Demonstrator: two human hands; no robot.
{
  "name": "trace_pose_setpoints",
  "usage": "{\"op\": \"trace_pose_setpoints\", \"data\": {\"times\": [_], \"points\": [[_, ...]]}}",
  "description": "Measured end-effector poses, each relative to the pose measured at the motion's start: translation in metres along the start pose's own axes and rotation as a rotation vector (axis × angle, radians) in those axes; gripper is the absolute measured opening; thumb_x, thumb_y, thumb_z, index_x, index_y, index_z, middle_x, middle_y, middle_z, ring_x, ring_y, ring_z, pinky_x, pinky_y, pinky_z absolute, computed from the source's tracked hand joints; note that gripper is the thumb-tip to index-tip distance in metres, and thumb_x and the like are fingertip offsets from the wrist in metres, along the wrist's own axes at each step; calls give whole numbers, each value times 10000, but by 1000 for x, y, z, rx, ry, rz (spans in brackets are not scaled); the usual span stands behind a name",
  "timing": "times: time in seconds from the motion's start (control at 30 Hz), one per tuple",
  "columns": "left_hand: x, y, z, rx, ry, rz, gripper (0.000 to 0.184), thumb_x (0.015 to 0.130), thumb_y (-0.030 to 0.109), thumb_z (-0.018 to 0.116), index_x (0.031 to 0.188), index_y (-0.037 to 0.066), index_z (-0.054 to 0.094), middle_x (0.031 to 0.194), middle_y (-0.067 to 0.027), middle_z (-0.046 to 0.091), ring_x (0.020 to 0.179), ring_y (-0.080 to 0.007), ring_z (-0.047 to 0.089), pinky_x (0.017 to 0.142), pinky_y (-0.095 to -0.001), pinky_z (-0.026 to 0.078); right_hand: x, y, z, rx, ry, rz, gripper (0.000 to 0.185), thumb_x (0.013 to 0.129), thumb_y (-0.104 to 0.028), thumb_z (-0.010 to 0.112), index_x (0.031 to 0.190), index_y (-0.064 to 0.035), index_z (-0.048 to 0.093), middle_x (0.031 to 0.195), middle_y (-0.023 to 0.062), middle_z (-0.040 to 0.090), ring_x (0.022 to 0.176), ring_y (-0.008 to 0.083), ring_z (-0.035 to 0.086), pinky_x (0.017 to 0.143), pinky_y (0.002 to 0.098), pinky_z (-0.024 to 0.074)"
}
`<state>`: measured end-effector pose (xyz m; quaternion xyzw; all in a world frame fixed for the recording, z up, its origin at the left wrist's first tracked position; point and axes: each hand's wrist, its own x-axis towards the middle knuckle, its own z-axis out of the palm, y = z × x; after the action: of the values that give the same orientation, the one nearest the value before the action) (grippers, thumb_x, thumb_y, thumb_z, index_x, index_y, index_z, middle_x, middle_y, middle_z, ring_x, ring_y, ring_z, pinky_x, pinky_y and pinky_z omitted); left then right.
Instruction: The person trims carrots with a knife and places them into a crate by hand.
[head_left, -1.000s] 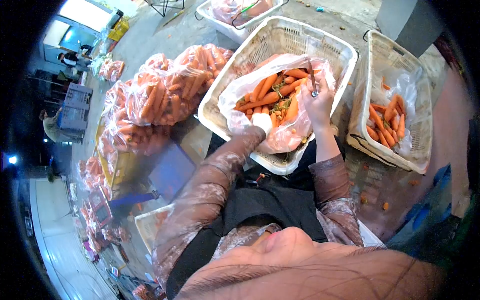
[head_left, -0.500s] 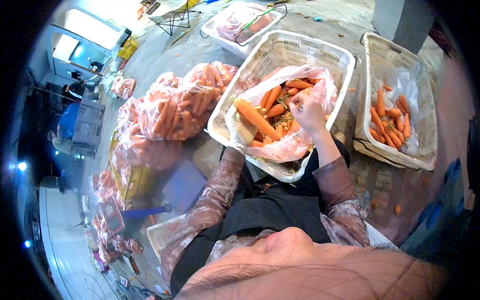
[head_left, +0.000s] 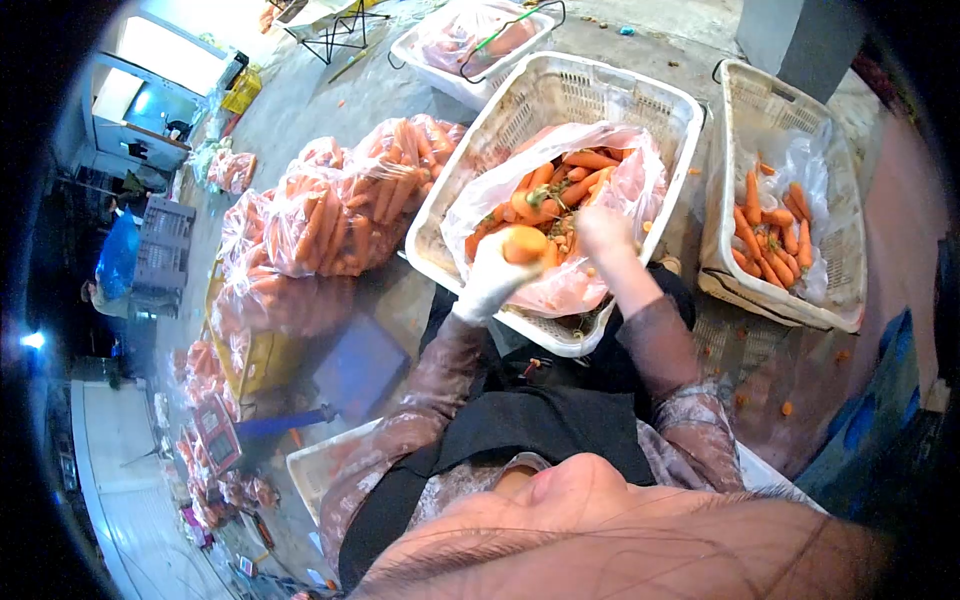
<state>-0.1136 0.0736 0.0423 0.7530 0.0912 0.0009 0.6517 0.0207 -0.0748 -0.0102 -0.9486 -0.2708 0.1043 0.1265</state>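
Over the white basket [head_left: 610, 92], the gloved left hand [head_left: 490, 280] has its grip closed round a carrot [head_left: 524, 245]; the right hand [head_left: 606, 234] is too blurred to tell its grip. Work looks partway: filled bags [head_left: 310, 222] lie nearby, yet many loose carrots [head_left: 590, 159] sit in the open bag [head_left: 645, 182].

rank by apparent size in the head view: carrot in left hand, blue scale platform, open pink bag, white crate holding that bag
1. White crate
2. Pink bag
3. Blue scale platform
4. Carrot in left hand, partly hidden
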Motion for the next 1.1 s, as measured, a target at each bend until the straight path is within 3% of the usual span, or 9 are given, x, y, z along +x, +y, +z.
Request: {"op": "trace_pose_setpoints", "data": {"times": [0.13,0.27,0.47,0.6,0.77,0.87,0.9,1.0,1.1], "points": [[-16,37,-6,-493,-107,200,353,782,333,640,903,4,602,806,-86,621,734,-168,592,673,-285,472,-10,8,-14,31,118,76,226,778,-116,545,926,-9,677,956,193,663,897,336,647,781,427,516],[-12,20,-24,-1076,203,-16,765,810,660,507,1174,-14,504,1042,-125,595,897,-227,603,756,-341,524,-6,6,-6,99,50,90,197,755,-149,607,902,-33,668,897,184,662,871,338,642,734,441,509],[-13,-33,-39,-1439,416,-98,536,820,501,624,1118,67,520,1031,-93,602,845,-240,629,686,-310,584,-31,-50,-20,911,604,-220,156,811,-168,631,780,-16,612,673,143,627,633,304,640,629,396,498],[-22,-40,-28,-1447,424,-65,525,795,480,652,1100,68,538,996,-92,613,835,-228,633,680,-298,580,5,-42,53,406,5,-71,205,759,-184,623,780,19,637,800,217,649,773,373,643,710,436,501],[-70,-42,-95,-992,242,64,545,733,519,625,1046,78,550,900,-58,596,802,-205,586,731,-342,490,-3,-38,37,589,89,-5,221,752,-217,623,804,-2,637,819,206,654,823,348,642,736,410,498],[-174,-23,-174,-712,177,-306,276,875,259,562,1085,81,543,899,-22,568,800,-189,572,723,-314,478,-24,-30,-1,843,192,64,227,745,-237,660,808,-22,624,758,167,651,775,312,645,703,386,496],[-200,-34,-221,114,-3,-285,298,837,249,612,1083,88,561,893,-23,596,761,-175,584,687,-309,485,-27,-27,-12,857,190,81,227,745,-237,660,808,-22,624,758,167,651,775,312,645,703,386,496],[-252,-18,-240,1053,-374,-1192,551,653,540,699,986,101,686,826,-116,679,788,-199,625,730,-338,490,-32,-20,-35,985,313,106,196,771,-221,679,803,-39,613,671,92,613,648,215,629,613,332,486],[-215,20,-190,928,-358,-1077,502,710,484,686,988,65,673,857,-129,669,808,-223,621,756,-320,483,-28,-21,-44,1044,384,26,164,789,-187,672,817,-38,610,646,69,594,601,164,595,574,302,469]]}}
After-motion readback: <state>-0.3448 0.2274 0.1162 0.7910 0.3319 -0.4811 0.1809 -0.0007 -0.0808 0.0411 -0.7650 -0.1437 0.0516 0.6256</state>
